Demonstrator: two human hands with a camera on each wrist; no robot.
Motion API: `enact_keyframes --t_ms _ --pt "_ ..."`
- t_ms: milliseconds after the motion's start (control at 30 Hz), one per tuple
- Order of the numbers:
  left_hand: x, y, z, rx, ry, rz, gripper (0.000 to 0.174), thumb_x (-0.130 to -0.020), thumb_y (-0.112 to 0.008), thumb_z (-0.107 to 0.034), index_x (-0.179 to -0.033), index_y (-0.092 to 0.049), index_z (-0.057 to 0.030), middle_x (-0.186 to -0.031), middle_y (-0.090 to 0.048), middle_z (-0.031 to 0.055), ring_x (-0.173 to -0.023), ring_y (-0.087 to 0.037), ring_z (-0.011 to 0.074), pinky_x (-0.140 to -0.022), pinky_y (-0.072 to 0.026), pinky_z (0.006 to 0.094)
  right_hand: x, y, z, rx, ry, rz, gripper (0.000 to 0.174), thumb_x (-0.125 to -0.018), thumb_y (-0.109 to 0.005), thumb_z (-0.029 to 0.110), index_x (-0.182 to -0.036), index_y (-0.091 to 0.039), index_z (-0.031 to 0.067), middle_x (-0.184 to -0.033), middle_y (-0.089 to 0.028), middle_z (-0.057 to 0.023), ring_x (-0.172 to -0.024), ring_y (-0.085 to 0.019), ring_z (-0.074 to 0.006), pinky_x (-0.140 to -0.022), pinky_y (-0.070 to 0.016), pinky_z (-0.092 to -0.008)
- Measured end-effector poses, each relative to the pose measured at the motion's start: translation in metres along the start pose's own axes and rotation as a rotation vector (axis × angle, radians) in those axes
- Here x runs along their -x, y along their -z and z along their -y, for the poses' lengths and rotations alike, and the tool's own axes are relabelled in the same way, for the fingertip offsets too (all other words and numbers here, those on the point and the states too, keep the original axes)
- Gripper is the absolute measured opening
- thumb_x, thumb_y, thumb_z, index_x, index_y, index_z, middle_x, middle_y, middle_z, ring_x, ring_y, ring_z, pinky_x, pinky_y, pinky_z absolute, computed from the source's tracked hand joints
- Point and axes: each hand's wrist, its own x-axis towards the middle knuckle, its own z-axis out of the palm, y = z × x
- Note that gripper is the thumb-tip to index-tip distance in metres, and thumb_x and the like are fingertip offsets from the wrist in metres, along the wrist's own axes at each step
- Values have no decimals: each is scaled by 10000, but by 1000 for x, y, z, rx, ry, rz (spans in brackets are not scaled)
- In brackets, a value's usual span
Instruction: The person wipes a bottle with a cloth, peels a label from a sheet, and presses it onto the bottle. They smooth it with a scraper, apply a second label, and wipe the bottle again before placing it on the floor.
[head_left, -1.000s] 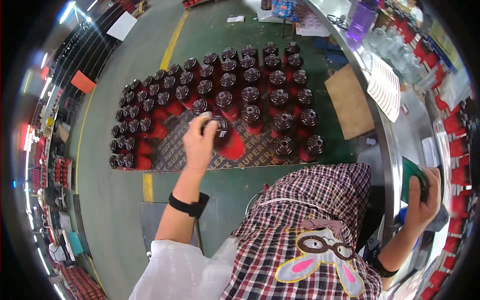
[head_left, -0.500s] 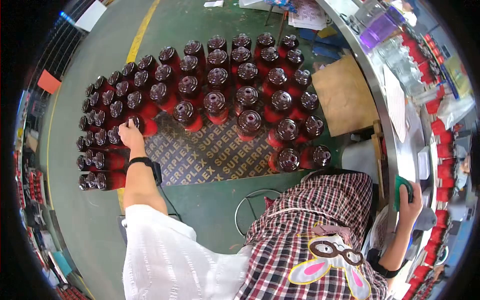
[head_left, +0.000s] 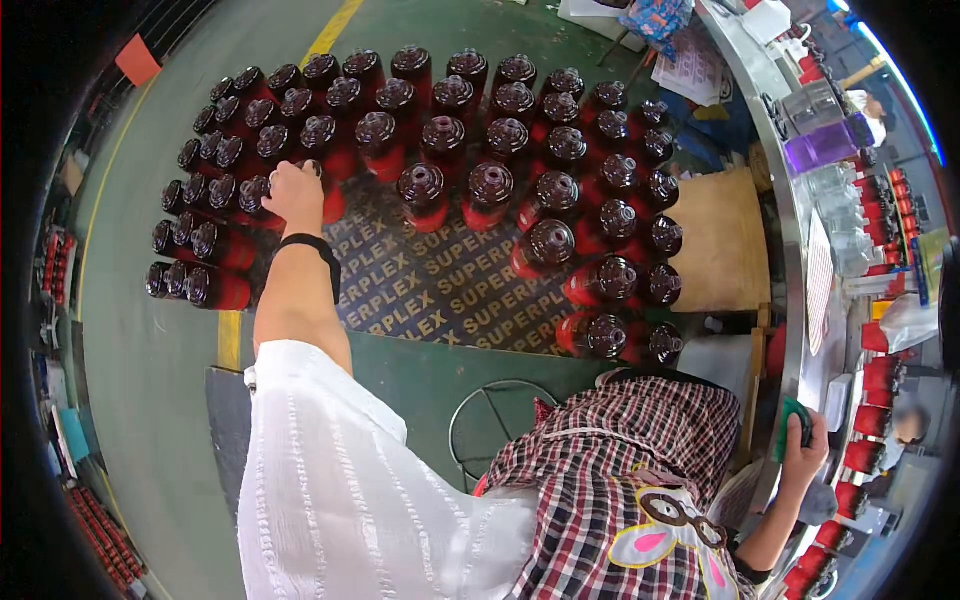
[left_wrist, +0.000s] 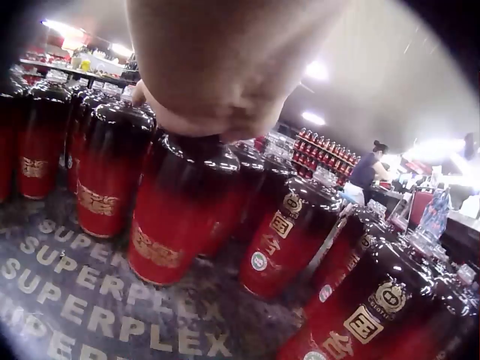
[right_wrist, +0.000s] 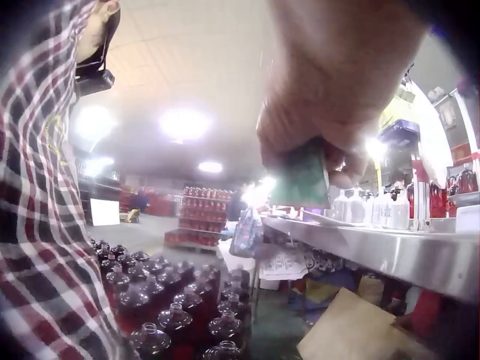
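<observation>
My left hand (head_left: 297,193) grips the dark top of a glossy black-to-red bottle (left_wrist: 176,202). In the left wrist view its fingers hide the neck, and the bottle stands on the printed board close beside its neighbours. In the head view that same bottle is mostly behind the hand, at the inner side of the left rows. Far to the right, my right hand (head_left: 808,460) holds a flat green object (head_left: 786,430) by its edge near the metal counter. The right wrist view shows the green piece (right_wrist: 300,180) below curled fingers.
Several rows of matching bottles (head_left: 490,185) ring the dark SUPERPLEX board (head_left: 430,270). A metal counter (head_left: 795,300) runs along the right, with a purple container (head_left: 830,143) on it. Brown cardboard (head_left: 720,240) leans below the counter. A round metal stool frame (head_left: 455,430) stands in front.
My left hand has moved from a bottle at the board's middle front to the inner edge of the left rows. The head view has shifted. The right hand keeps hold of the green object.
</observation>
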Motion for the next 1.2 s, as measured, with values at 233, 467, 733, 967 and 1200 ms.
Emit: enact_keyframes --t_ms 233,467,733,967,1200 --pt "3 4 30 178 13 -63 465 -916 -595 -478 -1110 -606 -56 -1136 -639 195 -1092 -605 401 -915 -477 513 7 12 -2 -23 -101 -25 181 -916 -653 130 -1027 -620 -9 -899 -616 -102 -826 -566 -170 -794 -462 -294" --pt "153 -25 56 568 64 -52 301 -934 -549 -280 -947 -625 11 -882 -639 255 -876 -620 431 -807 -473 506 30 60 -55 -26 -183 -122 322 -1007 -518 149 -1297 -569 18 -1277 -597 -102 -1162 -545 -208 -1001 -419 -326" --pt "363 109 -90 951 -659 928 209 -951 -556 -223 -865 -629 -46 -782 -626 165 -732 -627 345 -682 -494 418 75 158 -144 32 -76 -237 282 -1007 -425 30 -1206 -626 40 -1458 -496 -86 -1256 -519 -199 -894 -484 -284" --pt "394 220 -250 1234 -1502 1154 123 -854 -592 -44 -736 -600 -9 -725 -613 145 -656 -589 319 -613 -465 396 75 193 -187 380 -285 -186 267 -900 -569 23 -1161 -625 29 -1199 -630 -175 -1173 -581 -293 -975 -463 -358" --pt "439 273 -335 1338 -1763 1213 195 -901 -554 -103 -732 -630 -41 -686 -633 88 -607 -562 234 -598 -446 335 19 211 -348 508 -680 -171 406 -878 -562 112 -1282 -599 89 -1130 -630 -226 -1051 -623 -380 -926 -494 -445"
